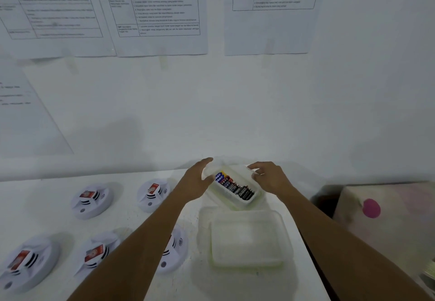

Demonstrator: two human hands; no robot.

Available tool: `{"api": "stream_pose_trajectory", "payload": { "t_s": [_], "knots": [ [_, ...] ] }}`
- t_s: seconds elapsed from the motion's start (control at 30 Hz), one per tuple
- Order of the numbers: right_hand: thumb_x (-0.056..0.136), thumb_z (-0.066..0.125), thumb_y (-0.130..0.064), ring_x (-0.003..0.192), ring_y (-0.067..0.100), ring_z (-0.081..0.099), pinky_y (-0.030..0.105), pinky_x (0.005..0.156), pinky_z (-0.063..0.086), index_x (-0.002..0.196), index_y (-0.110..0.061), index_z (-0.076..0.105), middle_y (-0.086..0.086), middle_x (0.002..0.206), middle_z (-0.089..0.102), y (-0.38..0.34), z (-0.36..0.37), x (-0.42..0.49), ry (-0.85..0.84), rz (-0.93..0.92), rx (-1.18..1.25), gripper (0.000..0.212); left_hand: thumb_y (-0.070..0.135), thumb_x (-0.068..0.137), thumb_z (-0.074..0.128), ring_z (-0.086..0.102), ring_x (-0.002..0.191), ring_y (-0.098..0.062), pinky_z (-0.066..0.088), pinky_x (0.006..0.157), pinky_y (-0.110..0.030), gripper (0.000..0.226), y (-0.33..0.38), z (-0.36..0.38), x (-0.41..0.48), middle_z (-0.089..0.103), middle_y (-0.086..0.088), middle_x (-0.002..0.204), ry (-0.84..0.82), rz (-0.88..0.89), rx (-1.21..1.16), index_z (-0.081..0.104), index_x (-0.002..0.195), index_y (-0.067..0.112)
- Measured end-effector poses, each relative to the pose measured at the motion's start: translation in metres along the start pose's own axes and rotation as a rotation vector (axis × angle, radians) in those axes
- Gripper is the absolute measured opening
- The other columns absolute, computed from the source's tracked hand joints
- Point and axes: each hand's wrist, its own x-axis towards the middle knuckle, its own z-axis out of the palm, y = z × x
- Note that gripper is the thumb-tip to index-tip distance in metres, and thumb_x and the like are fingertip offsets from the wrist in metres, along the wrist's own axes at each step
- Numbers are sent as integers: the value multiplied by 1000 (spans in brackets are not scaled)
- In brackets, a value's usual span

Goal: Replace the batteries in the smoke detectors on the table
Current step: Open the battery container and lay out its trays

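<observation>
Smoke detectors, five white units: two far left (pixel 90 200) (pixel 153 193), three near (pixel 27 262) (pixel 98 252) (pixel 173 250), one partly under the left forearm, all on the worktop (pixel 47 192). Batteries (pixel 235 186) lie in a clear tub (pixel 231 203) at far right. Left hand (pixel 199 176) and right hand (pixel 269 178) grip the tub's opposite ends, fingers curled on its rim. An empty clear container (pixel 247 242) sits just nearer.

free: table front-centre (pixel 202 284) | blocked: detectors (pixel 90 200) left, empty container (pixel 247 239) right, wall behind
</observation>
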Motion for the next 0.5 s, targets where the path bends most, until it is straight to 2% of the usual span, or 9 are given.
{"api": "stream_pose_trajectory", "payload": {
  "t_s": [0.1, 0.17, 0.23, 0.3, 0.43, 0.5],
  "knots": [
    [89, 65, -27, 98, 17, 60, 27, 88, 47, 118, -22, 66, 6, 117, 66, 3, 3, -2, 37, 84, 37, 29, 25, 96, 59, 45, 133, -19, 39, 109, -35, 51, -4, -1, 5, 46, 0, 148, -25, 5, -17, 43, 144, 19],
    [86, 67, -34, 90, 21, 68, 36, 89, 55, 115, -24, 62, 3, 108, 67, 6, 3, -6, 64, 147, 55, 31, 23, 95, 60, 50, 126, -18, 42, 103, -31, 49, -4, -1, 7, 52, -1, 141, -31, -17, -29, 46, 141, 18],
    [85, 69, -32, 74, 25, 73, 41, 80, 60, 112, -24, 56, 5, 94, 69, 7, 1, -10, 53, 210, 135, 31, 21, 94, 62, 55, 118, -17, 42, 93, -24, 47, -3, 1, 8, 59, -1, 131, -9, -31, -30, 49, 138, 18],
    [85, 71, -22, 66, 27, 74, 42, 76, 61, 115, -21, 52, 10, 90, 69, 8, -1, -12, 35, 230, 242, 35, 23, 91, 66, 57, 109, -15, 39, 85, -20, 44, -3, 2, 6, 64, -1, 122, 37, -24, -10, 52, 133, 17],
    [82, 72, -8, 80, 30, 72, 44, 80, 60, 122, -15, 55, 14, 98, 66, 11, -4, -14, 157, 165, 390, 44, 37, 80, 77, 60, 97, -17, 44, 68, -21, 48, -2, 2, -2, 63, -3, 104, 85, -67, -67, 53, 117, 19],
    [82, 73, -11, 86, 27, 70, 43, 86, 58, 124, -17, 56, 10, 100, 68, 13, -2, -15, 187, 143, 429, 46, 43, 76, 79, 59, 87, -19, 47, 68, -27, 54, 1, 4, -6, 60, -6, 96, 78, -97, -62, 49, 116, 21]
  ]
}}
